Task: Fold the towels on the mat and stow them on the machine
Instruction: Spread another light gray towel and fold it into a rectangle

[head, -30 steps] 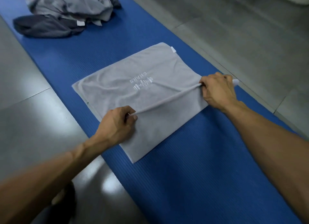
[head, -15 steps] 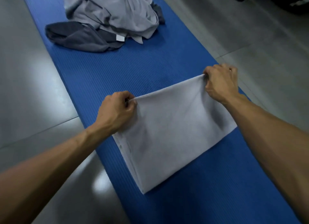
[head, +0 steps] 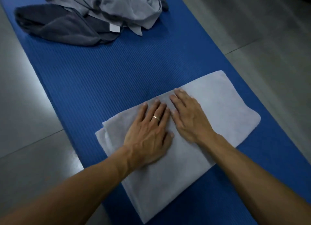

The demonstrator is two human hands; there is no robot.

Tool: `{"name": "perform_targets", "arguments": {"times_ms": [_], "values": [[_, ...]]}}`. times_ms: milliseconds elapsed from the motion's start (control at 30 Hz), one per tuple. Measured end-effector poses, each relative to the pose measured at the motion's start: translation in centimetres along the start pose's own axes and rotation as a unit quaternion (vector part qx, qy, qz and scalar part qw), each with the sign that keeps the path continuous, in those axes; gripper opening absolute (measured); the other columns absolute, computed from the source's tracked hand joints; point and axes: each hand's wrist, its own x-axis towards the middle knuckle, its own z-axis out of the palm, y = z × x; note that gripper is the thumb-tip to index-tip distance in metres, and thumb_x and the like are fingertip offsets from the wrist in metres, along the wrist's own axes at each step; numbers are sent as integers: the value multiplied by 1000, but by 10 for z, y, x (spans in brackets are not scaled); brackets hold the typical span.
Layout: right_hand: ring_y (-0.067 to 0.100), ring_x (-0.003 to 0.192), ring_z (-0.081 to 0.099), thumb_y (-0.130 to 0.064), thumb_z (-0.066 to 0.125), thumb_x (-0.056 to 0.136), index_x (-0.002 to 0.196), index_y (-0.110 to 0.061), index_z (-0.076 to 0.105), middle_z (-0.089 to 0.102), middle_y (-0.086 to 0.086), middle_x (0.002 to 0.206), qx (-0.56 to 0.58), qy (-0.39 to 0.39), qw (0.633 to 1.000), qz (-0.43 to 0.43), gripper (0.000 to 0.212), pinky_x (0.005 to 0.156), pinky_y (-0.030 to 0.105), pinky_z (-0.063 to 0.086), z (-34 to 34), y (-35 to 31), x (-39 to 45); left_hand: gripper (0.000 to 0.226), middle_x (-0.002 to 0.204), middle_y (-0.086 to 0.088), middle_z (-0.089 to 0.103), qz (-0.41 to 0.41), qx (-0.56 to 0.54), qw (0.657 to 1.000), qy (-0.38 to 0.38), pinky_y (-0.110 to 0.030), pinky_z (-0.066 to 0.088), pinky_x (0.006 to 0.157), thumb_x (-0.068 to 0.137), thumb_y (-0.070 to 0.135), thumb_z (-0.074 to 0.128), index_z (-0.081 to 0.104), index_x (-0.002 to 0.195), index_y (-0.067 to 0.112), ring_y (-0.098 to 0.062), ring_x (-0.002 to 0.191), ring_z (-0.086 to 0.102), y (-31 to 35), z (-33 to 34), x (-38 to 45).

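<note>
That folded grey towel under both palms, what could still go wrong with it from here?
1. The folded towel shows a lower layer sticking out at its left corner; the next fold may come out crooked.
2. The left hand and right hand press only its middle, so the free ends could shift.

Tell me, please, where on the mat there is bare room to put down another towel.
The widest bare band of the blue mat lies between the folded grey towel and the pile of unfolded towels. A smaller bare patch lies at the mat's near right corner. The far end is crowded, and both hands press the folded towel.
</note>
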Motion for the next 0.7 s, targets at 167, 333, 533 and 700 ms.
{"name": "perform_targets", "arguments": {"times_ms": [167, 333, 533, 700], "values": [[11, 149, -13, -60, 10, 97, 155, -33, -1, -9, -7, 163, -88, -40, 987, 132, 65, 120, 42, -7, -18, 93, 16, 105, 162, -10, 1, 12, 24, 1000, 5, -46, -7, 119, 81, 83, 22, 5, 154, 10, -25, 149, -8, -3, 4, -1], [17, 149, -13, -51, 15, 102, 156, -23, 1, -12, 1, 163, -77, -10, 967, 241, 63, 121, 49, -6, -31, 94, 34, 111, 162, -9, -2, 12, 27, 1000, 1, -46, -8, 119, 75, 88, 24, 1, 154, 13, -25, 149, -11, -2, 2, 2], [12, 150, -2, -53, 22, 97, 155, -25, 16, 4, -4, 164, -1, -30, 999, 37, 64, 122, 43, 3, 0, 21, -56, 117, 162, -8, -5, 12, 25, 1000, 1, -46, -8, 119, 70, 90, 25, -3, 154, 14, -24, 148, -14, -2, 1, 1], [19, 150, -3, -60, 12, 99, 156, -31, 2, -4, -2, 164, -65, -23, 959, 276, 65, 119, 50, -4, -16, 109, -70, 122, 160, -5, -18, 12, 55, 998, -22, -45, -14, 118, 66, 95, 20, -17, 151, 15, -22, 145, -25, -2, -2, -1]]}}
